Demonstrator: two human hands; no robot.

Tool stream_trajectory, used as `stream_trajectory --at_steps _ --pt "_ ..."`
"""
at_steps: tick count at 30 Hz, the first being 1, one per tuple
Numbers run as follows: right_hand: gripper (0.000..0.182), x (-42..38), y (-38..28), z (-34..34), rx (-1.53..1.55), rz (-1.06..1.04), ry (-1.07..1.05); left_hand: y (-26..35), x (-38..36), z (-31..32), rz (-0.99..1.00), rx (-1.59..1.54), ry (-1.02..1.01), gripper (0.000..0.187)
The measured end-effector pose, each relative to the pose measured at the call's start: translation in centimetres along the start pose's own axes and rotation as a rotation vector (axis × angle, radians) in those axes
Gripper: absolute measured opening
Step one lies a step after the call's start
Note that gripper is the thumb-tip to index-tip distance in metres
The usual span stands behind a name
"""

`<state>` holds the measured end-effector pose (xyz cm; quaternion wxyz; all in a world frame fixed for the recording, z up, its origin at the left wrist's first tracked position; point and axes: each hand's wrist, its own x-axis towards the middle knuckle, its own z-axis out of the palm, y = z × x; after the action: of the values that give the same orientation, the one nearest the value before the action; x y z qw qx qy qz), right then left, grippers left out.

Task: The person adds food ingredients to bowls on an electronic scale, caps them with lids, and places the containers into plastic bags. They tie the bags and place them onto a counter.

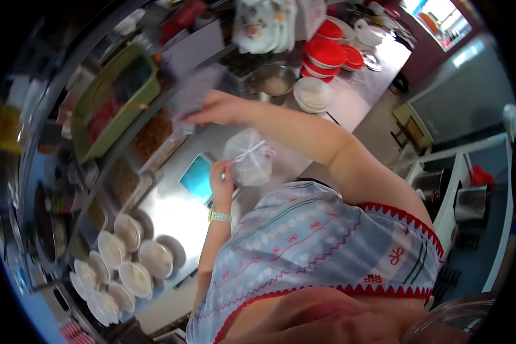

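Note:
My left hand [221,176], with a pale watch at the wrist, is closed at the edge of a knotted clear plastic bag [251,163] standing on the metal counter; a strip of the bag's tied top reaches toward its fingertips. Beside that hand lies a phone [196,179] with a bright cyan screen. Across the counter stretches my right arm, and my right hand [217,109] is closed on a thin translucent plastic bag [198,92], blurred by motion. The contents of the knotted bag look whitish.
A green basin [79,135] sits beyond trays of food [153,136]. Several white bowls [156,259] stand at the lower left. A steel pot [274,80], a white bowl [313,95] and stacked red-lidded tubs [325,53] are at the top. Shelves [458,172] with pots stand to the right.

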<state>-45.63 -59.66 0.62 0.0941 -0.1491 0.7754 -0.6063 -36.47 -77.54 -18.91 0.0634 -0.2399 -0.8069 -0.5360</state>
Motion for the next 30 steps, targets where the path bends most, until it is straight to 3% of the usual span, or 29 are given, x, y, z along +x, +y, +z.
stream_trajectory --at_steps 2,3,4,5,7,8,10,11,14,18,21,24,28,30 --pt "0.026 -6.8 0.6 -4.2 0.194 -0.293 0.124 0.4 0.1 0.7 0.011 0.012 0.036 0.011" --pt "0.028 -8.6 1.1 -4.5 0.104 -0.334 0.275 -0.5 -0.8 -0.8 0.035 0.009 0.088 0.010" --pt "0.025 -11.2 3.0 -9.0 0.163 -0.455 0.498 -0.2 -0.7 0.7 0.010 -0.058 0.129 0.010" --pt "0.024 -13.3 3.5 -13.7 0.375 -0.451 0.724 -0.1 -0.7 2.7 -0.027 -0.125 0.170 0.010" --pt "0.026 -16.2 3.9 -23.9 0.114 -0.610 1.129 -1.3 -1.3 5.7 -0.215 -0.309 0.323 0.010" --pt "0.027 -17.3 3.8 -29.3 -0.076 -0.695 1.287 -0.7 -1.3 6.6 -0.188 -0.243 0.403 0.011" --pt "0.030 -18.7 3.4 -38.6 -0.374 -0.821 1.431 -0.1 -1.6 7.2 -0.206 -0.133 0.487 0.016" --pt "0.032 -17.8 3.3 -43.2 -0.466 -0.872 1.432 0.6 -1.6 7.7 -0.262 -0.098 0.537 0.016" --pt "0.032 -16.5 5.0 -53.1 -0.747 -0.631 1.311 3.9 -1.2 9.5 -0.352 0.018 0.645 0.022" --pt "0.033 -7.8 11.0 -64.3 -0.786 -0.434 0.994 6.4 -0.9 12.7 -0.510 0.149 0.868 0.026" --pt "0.033 -2.1 15.1 -69.3 -0.715 -0.312 0.742 9.1 0.6 14.7 -0.629 0.079 0.985 0.027" --pt "0.035 0.8 17.6 -71.7 -0.621 -0.238 0.528 9.0 -0.3 15.2 -0.589 0.086 1.018 0.028" --pt "0.031 1.4 17.8 -73.3 -0.805 -0.415 0.528 9.1 -0.7 16.0 -0.605 -0.029 1.087 0.029" --pt "0.027 1.6 17.6 -74.4 0.488 0.060 0.339 8.9 -0.9 16.0 -0.613 0.038 1.067 0.029"
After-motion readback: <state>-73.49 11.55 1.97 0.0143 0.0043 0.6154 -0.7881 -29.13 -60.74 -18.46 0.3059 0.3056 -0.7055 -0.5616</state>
